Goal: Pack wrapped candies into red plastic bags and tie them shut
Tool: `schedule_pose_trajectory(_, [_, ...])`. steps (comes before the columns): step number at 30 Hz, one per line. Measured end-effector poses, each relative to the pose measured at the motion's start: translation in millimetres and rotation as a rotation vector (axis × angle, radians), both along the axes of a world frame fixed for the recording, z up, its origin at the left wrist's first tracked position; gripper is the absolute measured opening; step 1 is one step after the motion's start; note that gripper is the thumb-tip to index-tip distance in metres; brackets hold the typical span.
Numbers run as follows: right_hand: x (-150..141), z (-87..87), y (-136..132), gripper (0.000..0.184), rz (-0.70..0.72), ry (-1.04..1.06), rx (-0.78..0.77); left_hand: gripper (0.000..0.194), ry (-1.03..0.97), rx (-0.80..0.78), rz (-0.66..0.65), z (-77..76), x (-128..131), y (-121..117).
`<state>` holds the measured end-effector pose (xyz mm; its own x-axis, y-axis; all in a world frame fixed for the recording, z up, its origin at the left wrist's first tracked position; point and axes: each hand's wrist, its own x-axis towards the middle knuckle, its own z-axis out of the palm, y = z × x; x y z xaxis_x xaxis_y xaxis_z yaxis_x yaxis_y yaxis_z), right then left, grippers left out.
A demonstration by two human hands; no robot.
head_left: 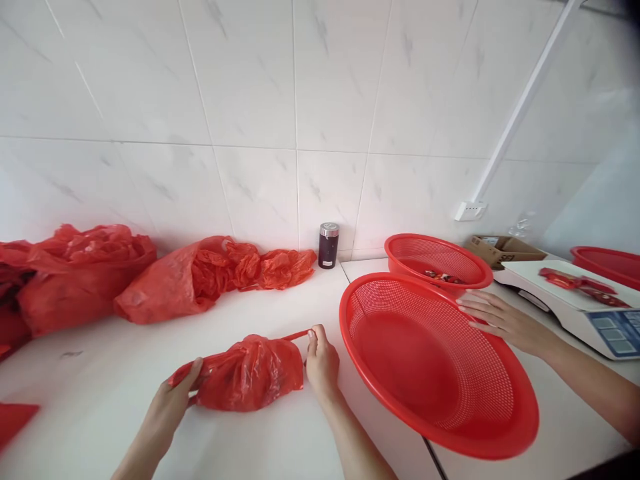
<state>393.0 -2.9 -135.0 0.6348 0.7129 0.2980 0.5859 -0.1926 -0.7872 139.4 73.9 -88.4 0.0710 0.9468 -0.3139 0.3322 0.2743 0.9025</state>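
A filled red plastic bag [253, 377] lies on the white table in front of me. My left hand [175, 400] is closed on the gathered plastic at its left end, thumb on top. My right hand [321, 360] pinches a thin twisted strip of the same bag at its upper right and draws it out taut. What is inside the bag shows only as dark shapes through the plastic. Just right of my right hand stands a large red mesh basket [410, 360], tilted, with nothing seen inside it.
A co-worker's hand [505, 320] rests on the large basket's right rim. Behind stands a second red basket [435, 257] with small packets. A weighing scale [575, 300] holds red packets, beside a cardboard box [505, 250]. Red bags [165, 280] and a dark tumbler [329, 247] line the wall.
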Motion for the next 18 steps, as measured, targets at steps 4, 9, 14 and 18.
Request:
schedule_pose_trajectory(4, [1,-2.7,0,0.034,0.018,0.088,0.061,0.040,-0.064,-0.017,-0.129,14.9,-3,3])
schedule_pose_trajectory(9, [2,-2.8,0,0.033,0.103,0.222,0.138,0.045,0.264,0.488,-0.106,36.3,28,8])
schedule_pose_trajectory(14, [2,2.9,-6,0.033,0.161,0.395,0.182,0.036,0.491,0.516,-0.811,53.9,69,6])
schedule_pose_trajectory(18, [4,7.5,-11,0.034,0.139,0.480,0.166,0.019,0.530,0.429,-0.793,79.3,48,12])
